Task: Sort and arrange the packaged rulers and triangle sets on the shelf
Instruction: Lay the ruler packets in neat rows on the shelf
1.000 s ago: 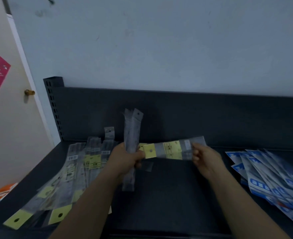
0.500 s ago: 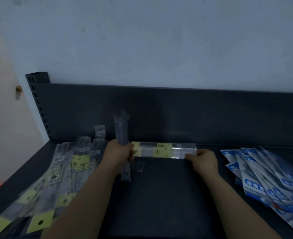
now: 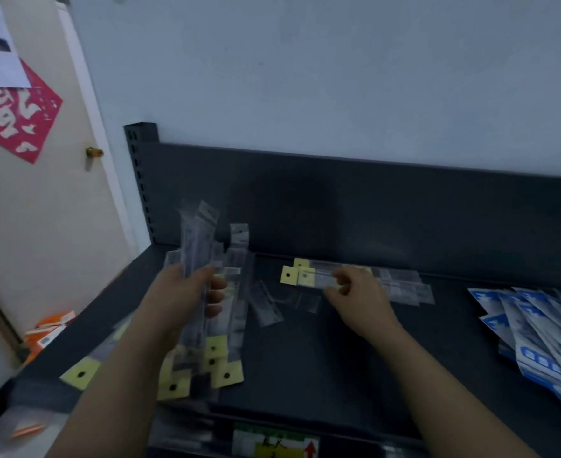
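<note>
My left hand (image 3: 186,292) grips a bundle of clear packaged rulers (image 3: 197,239) that stands upright over the left of the dark shelf (image 3: 322,358). Under it a loose pile of packaged rulers (image 3: 229,325) with yellow tabs lies on the shelf. At the back middle, a few packaged rulers (image 3: 401,284) lie flat, side by side, yellow tabs to the left. My right hand (image 3: 355,292) rests on them with curled fingers pinching the top one. Blue and white triangle set packs (image 3: 543,332) are fanned out at the right.
The shelf's dark back panel (image 3: 371,206) rises behind the rulers, with a slotted upright post (image 3: 140,180) at its left. A door (image 3: 41,193) with a red paper decoration stands to the left. Orange boxes (image 3: 48,332) lie below the shelf's left edge.
My right hand has laid its ruler flat at the back of the shelf beside others. My left hand stayed gripping the upright bundle. The camera shifted right and down.
</note>
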A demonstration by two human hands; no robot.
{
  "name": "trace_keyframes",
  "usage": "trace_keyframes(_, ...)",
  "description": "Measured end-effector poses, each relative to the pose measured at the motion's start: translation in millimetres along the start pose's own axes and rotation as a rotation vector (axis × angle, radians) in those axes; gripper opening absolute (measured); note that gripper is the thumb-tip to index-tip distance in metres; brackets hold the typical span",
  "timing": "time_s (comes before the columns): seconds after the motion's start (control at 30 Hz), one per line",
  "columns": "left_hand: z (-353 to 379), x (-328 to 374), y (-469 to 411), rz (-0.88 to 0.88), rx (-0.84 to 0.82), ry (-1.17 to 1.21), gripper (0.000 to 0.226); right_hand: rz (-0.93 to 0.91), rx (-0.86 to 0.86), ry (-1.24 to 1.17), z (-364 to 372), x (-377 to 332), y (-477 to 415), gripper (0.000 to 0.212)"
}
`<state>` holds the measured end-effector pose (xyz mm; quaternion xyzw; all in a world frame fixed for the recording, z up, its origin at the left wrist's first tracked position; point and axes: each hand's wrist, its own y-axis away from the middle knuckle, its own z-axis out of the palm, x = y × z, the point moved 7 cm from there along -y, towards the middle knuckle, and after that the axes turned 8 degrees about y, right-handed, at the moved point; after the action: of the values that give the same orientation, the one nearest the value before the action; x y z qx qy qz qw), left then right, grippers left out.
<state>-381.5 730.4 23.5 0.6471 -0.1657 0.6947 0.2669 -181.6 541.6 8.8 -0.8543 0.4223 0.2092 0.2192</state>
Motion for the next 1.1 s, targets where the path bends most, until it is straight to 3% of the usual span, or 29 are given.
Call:
trace_keyframes(0.1, -38, 4, 8, 0.015, 0.092, 0.007, 0.016, -0.094, -0.099, -0.039, 28, -48, 10, 0.033)
trace_keyframes(0.27, -83, -1, 14, -0.024, 0.122, 0.009, 0.013, -0.073, -0.252, -0.086, 69, -97, 20, 0.041)
trace_keyframes(0.47, -116, -6, 10, -0.024, 0.144, -0.049, 0.012, -0.067, -0.342, 0.062, 103, -122, 24, 0.088)
trace_keyframes(0.53, -118, -10, 8, -0.059, 0.118, -0.034, 0.011, -0.106, -0.352, 0.131, 111, -129, 28, 0.095)
trace_keyframes(0.67, -116, -21, 5, -0.129, 0.073, 0.003, 0.019, -0.123, -0.383, 0.202, 117, -130, 30, 0.084)
trace_keyframes(0.83, -112, -19, 8, -0.152, 0.025, 0.014, 0.013, -0.084, -0.305, 0.1, 107, -122, 26, 0.068)
trace_keyframes(1.0, -106, -20, 9, -0.137, -0.001, 0.006, 0.023, -0.085, -0.337, 0.219, 115, -128, 33, 0.088)
trace_keyframes(1.1, -103, -19, 12, -0.128, -0.004, 0.006, 0.025, -0.041, -0.284, 0.066, 107, -125, 32, 0.066)
